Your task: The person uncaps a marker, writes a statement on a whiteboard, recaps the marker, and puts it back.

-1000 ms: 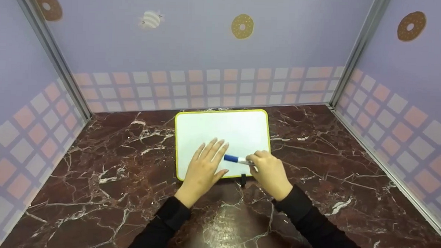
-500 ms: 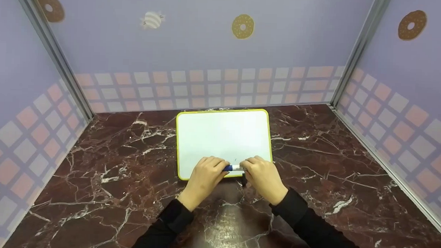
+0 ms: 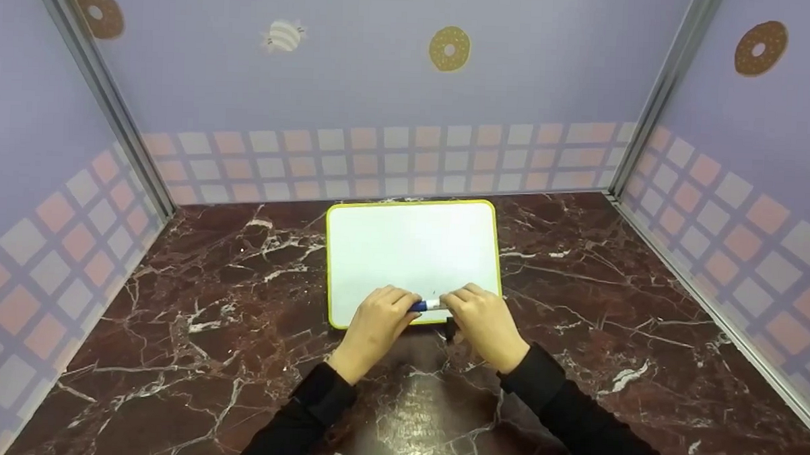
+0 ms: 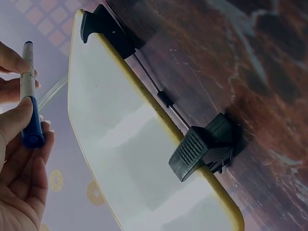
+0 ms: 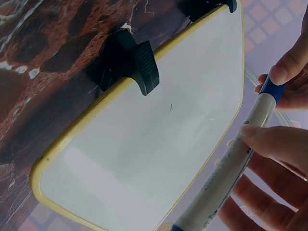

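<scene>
A whiteboard marker (image 3: 434, 304) with a white barrel and a blue cap (image 4: 32, 126) is held level between my two hands, in front of the lower part of a whiteboard (image 3: 411, 248). My left hand (image 3: 378, 324) pinches the blue cap between thumb and fingers. Around the white barrel (image 5: 224, 173), my right hand (image 3: 486, 321) closes thumb and fingertips. The cap sits on the marker. The board has a yellow frame and leans back on a stand with black clips (image 4: 192, 151). One short dark stroke (image 5: 170, 108) shows on its white surface.
The board stands on a dark red marbled tabletop (image 3: 205, 355). Lilac panels (image 3: 356, 71) with pink and white squares and doughnut pictures enclose the back and sides. Metal posts (image 3: 658, 102) run up the corners.
My left hand, flat with straight fingers over the board a second ago, has curled onto the blue cap. My right hand has lowered the marker slightly towards it. Little differs since half a second ago.
</scene>
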Demonstrator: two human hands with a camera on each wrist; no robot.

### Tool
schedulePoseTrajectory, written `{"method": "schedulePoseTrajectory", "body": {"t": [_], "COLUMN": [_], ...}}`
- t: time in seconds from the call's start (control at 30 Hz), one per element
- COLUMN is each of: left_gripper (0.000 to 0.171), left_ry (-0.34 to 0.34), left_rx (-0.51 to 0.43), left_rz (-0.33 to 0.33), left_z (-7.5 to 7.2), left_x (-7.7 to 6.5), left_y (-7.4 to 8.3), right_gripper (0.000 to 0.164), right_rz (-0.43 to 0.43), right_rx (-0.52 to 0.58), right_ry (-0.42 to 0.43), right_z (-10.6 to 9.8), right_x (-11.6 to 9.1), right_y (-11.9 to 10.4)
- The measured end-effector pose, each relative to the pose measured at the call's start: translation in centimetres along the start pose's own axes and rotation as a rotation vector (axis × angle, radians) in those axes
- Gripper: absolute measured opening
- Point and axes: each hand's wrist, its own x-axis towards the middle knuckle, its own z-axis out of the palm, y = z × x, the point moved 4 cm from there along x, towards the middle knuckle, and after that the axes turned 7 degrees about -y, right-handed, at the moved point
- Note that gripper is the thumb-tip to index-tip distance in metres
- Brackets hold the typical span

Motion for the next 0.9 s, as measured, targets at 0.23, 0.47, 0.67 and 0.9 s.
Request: {"method": "schedulePoseTrajectory", "body": {"t": [0.23,0.47,0.67,0.9], "left_gripper": [0.019,0.020,0.020,0.018], "left_ry": [-0.022,-0.024,-0.018,-0.001], "left_rx": [-0.038,-0.066,-0.053,-0.042], "left_rz": [-0.026,-0.045,-0.039,-0.059], "left_z": [0.0,-0.1,-0.2,-0.8], "left_x": [0.0,0.1,0.1,0.2], "left_y": [0.0,0.0,-0.2,-1.1], "right_gripper": [0.013,0.013,0.014,0.012], "right_rz": [-0.012,-0.010,-0.013,0.019], "right_rx": [-0.012,-0.038,-0.042,-0.039], "right_ry": [0.029,0.082,0.091,0.089], "right_z": [0.0,0.1,0.1,-0.1], "right_x": [0.1,0.0,0.0,0.1], "right_y": [0.0,0.1,0.1,1.0]}}
